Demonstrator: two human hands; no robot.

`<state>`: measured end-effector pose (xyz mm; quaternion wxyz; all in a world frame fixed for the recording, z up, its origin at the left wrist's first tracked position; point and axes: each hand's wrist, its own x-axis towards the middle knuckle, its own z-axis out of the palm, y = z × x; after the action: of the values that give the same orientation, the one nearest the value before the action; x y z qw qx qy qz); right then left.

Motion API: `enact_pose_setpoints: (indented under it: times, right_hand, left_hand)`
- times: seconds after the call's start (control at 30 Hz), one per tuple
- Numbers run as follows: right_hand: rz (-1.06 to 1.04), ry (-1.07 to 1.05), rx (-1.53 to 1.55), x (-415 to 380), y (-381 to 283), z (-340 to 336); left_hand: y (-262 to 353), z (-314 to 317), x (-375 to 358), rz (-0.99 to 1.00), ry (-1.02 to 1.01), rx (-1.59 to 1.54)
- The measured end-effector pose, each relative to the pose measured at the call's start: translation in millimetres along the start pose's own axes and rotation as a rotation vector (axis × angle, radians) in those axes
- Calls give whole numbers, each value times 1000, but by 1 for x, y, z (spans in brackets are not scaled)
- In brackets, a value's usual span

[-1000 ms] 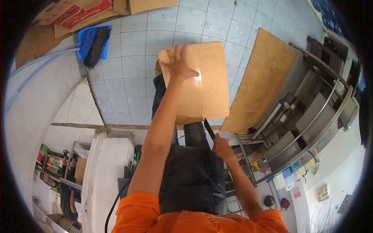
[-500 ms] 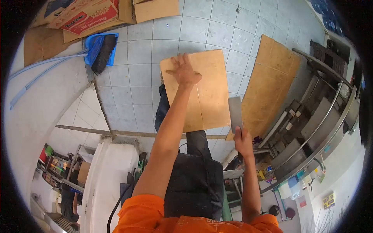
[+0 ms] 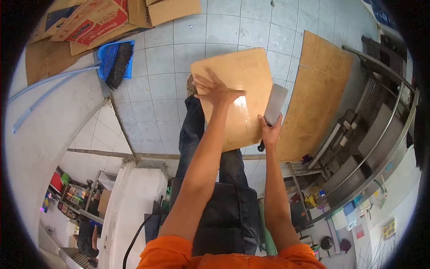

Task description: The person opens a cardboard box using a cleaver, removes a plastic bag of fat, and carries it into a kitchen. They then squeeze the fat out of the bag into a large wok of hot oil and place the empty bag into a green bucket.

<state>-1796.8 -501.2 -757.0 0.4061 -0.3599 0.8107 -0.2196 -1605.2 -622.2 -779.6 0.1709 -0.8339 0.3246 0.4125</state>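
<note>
Your left hand (image 3: 218, 93) is spread wide over the upper left part of a tan piece of cardboard (image 3: 251, 101), gripping nothing; slightly blurred, it casts a shadow there, so you can't tell whether the palm presses down. The cardboard lies over your legs (image 3: 233, 168), which hide what else supports it, and glare washes out part of its middle. A brown shape pokes out at its far left edge, too covered to make out. Your right hand (image 3: 270, 133) is closed around a cleaver (image 3: 276, 104) just beside the cardboard's right edge; the fingers hide most of the handle, and whether your thumb touches the cardboard is unclear. To the right, a flat cardboard sheet (image 3: 318, 96) lies on the tiled floor (image 3: 154, 105). Far left, printed cartons (image 3: 96, 24) are cut off by the dark lens border.
</note>
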Motion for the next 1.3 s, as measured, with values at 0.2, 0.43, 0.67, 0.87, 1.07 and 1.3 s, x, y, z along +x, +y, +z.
enact_pose_setpoints:
  times: [0.2,0.43,0.67,0.87,1.07,1.3]
  right_hand:
    - [54,5,-80,-6,7,-2]
    - [100,-60,52,-19,-8,2]
    - [42,-12,44,-56,-3,13]
    - [185,39,237,-76,-48,-25]
    - [106,145,475,-105,-85,-7]
    - [191,-298,369,-148,-68,6]
  left_hand:
    - [-9,-8,0,17,-46,-40]
    - [-10,23,-11,-21,170,-68]
    - [-45,-1,-14,237,203,-141]
    - [-25,-39,-52,596,243,-89]
    - [6,-124,-120,823,442,132]
    - [-43,-184,-119,1189,534,362]
